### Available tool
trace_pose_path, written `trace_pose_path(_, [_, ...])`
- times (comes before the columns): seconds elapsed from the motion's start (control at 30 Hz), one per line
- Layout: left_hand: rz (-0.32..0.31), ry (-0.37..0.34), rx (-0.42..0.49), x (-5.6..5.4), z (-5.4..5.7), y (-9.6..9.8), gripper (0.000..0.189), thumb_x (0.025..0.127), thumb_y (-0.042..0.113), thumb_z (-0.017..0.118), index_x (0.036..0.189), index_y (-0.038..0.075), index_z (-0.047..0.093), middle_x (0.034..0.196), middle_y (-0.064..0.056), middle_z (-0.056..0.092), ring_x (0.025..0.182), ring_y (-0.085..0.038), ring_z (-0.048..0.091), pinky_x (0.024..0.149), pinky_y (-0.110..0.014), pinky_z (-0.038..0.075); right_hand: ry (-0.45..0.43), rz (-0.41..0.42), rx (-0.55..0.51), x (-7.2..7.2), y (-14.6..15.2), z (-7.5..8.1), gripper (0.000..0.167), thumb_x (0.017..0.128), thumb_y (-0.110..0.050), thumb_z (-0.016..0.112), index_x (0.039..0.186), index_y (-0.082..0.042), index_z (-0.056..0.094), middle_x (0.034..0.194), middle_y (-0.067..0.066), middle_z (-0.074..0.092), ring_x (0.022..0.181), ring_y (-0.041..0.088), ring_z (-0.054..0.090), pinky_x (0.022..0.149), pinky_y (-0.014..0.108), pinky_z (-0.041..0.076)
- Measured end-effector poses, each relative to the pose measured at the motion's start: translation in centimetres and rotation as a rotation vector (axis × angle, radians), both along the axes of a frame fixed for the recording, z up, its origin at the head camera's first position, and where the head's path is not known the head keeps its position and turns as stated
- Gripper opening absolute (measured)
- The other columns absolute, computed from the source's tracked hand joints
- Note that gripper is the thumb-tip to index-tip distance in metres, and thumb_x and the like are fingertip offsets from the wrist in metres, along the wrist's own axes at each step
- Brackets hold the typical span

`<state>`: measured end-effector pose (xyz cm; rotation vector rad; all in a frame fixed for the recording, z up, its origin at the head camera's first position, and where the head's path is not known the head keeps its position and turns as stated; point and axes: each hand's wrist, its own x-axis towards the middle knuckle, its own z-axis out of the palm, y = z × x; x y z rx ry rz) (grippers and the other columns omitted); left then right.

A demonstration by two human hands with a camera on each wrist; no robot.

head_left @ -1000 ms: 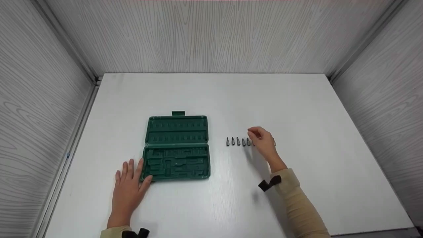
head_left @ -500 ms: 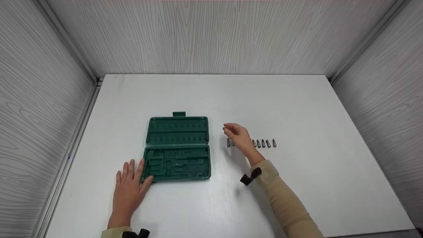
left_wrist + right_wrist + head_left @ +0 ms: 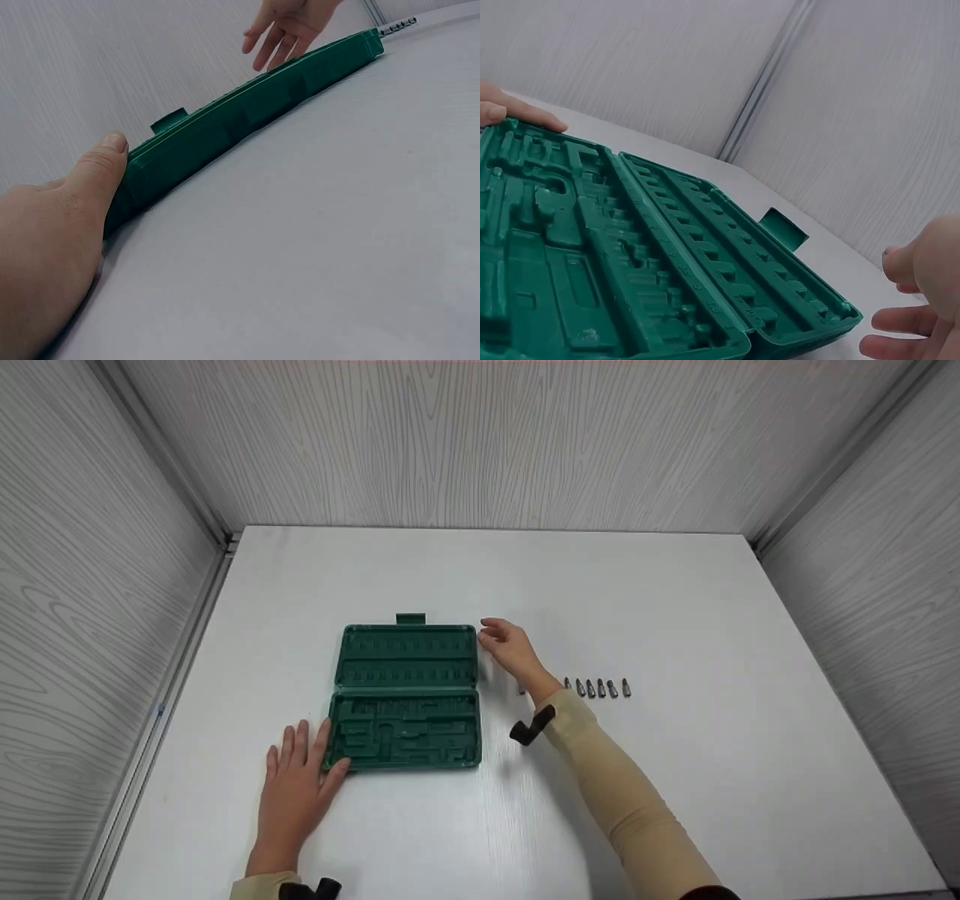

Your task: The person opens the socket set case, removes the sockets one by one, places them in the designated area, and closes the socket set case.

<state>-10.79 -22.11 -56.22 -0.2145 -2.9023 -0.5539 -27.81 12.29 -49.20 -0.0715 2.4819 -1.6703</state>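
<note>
A green plastic tool case (image 3: pixel 409 688) lies unfolded on the table, its moulded slots bare. My left hand (image 3: pixel 292 795) rests at the case's front left corner, fingers straight along the side and thumb against the front edge. Near the upper right edge of the case hovers my right hand (image 3: pixel 514 651), its fingers loosely bent and apart. In the right wrist view nothing shows between those right fingers (image 3: pixel 904 321). A row of small metal screwdriver bits (image 3: pixel 601 688) lies right of the case; the right hand and wrist hide part of the row.
The white table (image 3: pixel 712 780) is bounded by a grey wood-grain panel (image 3: pixel 480 442) at the back and by side panels left and right. A latch tab (image 3: pixel 410 619) juts from the case's far edge.
My right hand has moved left and away from me, from above the row of bits to beside the case's upper right edge. The left hand stays in place.
</note>
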Motion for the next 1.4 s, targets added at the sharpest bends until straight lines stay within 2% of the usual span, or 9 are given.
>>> trace_pose_path(0.2, [-0.007, 0.003, 0.009, 0.0, 0.0, 0.2, 0.070, 0.093, 0.054, 0.044, 0.150, 0.021, 0.020, 0.149, -0.022, 0.022, 0.139, -0.038, 0.011, 0.109, -0.054, 0.004, -0.053, -0.001, 0.041, -0.8, -1.0, -0.1, 0.047, 0.096, -0.025, 0.053, 0.138, -0.006, 0.044, 0.134, 0.015, 0.047, 0.122, 0.027, 0.045, 0.095, 0.039, 0.042])
trace_pose_path(0.4, [-0.013, 0.016, -0.002, -0.2, 0.1, 0.1, 0.070, 0.093, 0.054, 0.044, 0.150, 0.021, 0.019, 0.149, -0.022, 0.022, 0.139, -0.037, 0.011, 0.109, -0.054, 0.004, -0.066, -0.002, 0.087, -1.6, -1.6, -0.3, 0.048, 0.096, -0.027, 0.052, 0.138, -0.006, 0.043, 0.136, 0.016, 0.045, 0.122, 0.027, 0.044, 0.096, 0.040, 0.041])
trace_pose_path(0.67, [-0.021, 0.009, -0.001, -0.2, 0.2, 0.2, 0.070, 0.093, 0.054, 0.044, 0.150, 0.021, 0.020, 0.150, -0.022, 0.021, 0.139, -0.037, 0.011, 0.110, -0.053, 0.003, -0.067, -0.002, 0.052, -1.8, -1.9, -0.4, 0.048, 0.095, -0.026, 0.054, 0.137, -0.005, 0.043, 0.133, 0.014, 0.048, 0.120, 0.025, 0.046, 0.096, 0.039, 0.041])
trace_pose_path(0.87, [-0.018, 0.002, 0.006, -0.2, 0.0, 0.0, 0.070, 0.093, 0.054, 0.044, 0.150, 0.022, 0.019, 0.150, -0.021, 0.020, 0.139, -0.037, 0.010, 0.110, -0.052, 0.002, 0.040, -0.018, 0.032, -1.4, -2.0, 0.5, 0.045, 0.094, -0.026, 0.056, 0.134, -0.008, 0.047, 0.130, 0.008, 0.050, 0.116, 0.022, 0.047, 0.093, 0.037, 0.043])
trace_pose_path(1.03, [-0.019, -0.002, 0.003, -0.2, -0.2, -0.2, 0.070, 0.093, 0.055, 0.043, 0.150, 0.023, 0.017, 0.150, -0.022, 0.020, 0.139, -0.037, 0.009, 0.110, -0.052, 0.002, 0.168, 0.025, -0.049, -0.4, -1.9, 1.3, 0.042, 0.094, -0.022, 0.056, 0.133, -0.008, 0.048, 0.132, 0.009, 0.048, 0.116, 0.022, 0.049, 0.091, 0.034, 0.045])
trace_pose_path(1.17, [-0.021, 0.002, 0.006, -0.2, -0.2, -0.3, 0.071, 0.093, 0.054, 0.044, 0.150, 0.022, 0.018, 0.150, -0.023, 0.021, 0.139, -0.038, 0.010, 0.110, -0.052, 0.002, 0.215, 0.053, -0.116, 0.5, -1.8, 2.0, 0.042, 0.095, -0.020, 0.055, 0.133, -0.006, 0.048, 0.135, 0.011, 0.046, 0.116, 0.025, 0.050, 0.090, 0.034, 0.046])
trace_pose_path(1.27, [-0.021, 0.002, 0.007, -0.2, -0.2, -0.3, 0.071, 0.093, 0.055, 0.044, 0.150, 0.022, 0.019, 0.150, -0.023, 0.021, 0.139, -0.037, 0.010, 0.110, -0.052, 0.002, 0.248, 0.064, -0.146, 1.9, -2.0, 3.5, 0.039, 0.095, -0.015, 0.054, 0.131, -0.001, 0.048, 0.133, 0.015, 0.045, 0.115, 0.028, 0.050, 0.090, 0.035, 0.046])
trace_pose_path(1.4, [-0.021, 0.001, 0.007, -0.1, -0.1, -0.3, 0.072, 0.092, 0.055, 0.044, 0.150, 0.021, 0.019, 0.150, -0.023, 0.021, 0.139, -0.037, 0.010, 0.110, -0.053, 0.003, 0.358, 0.072, -0.135, 3.9, -2.4, 5.5, 0.031, 0.095, -0.006, 0.053, 0.123, 0.006, 0.051, 0.125, 0.021, 0.045, 0.111, 0.031, 0.051, 0.086, 0.035, 0.048])
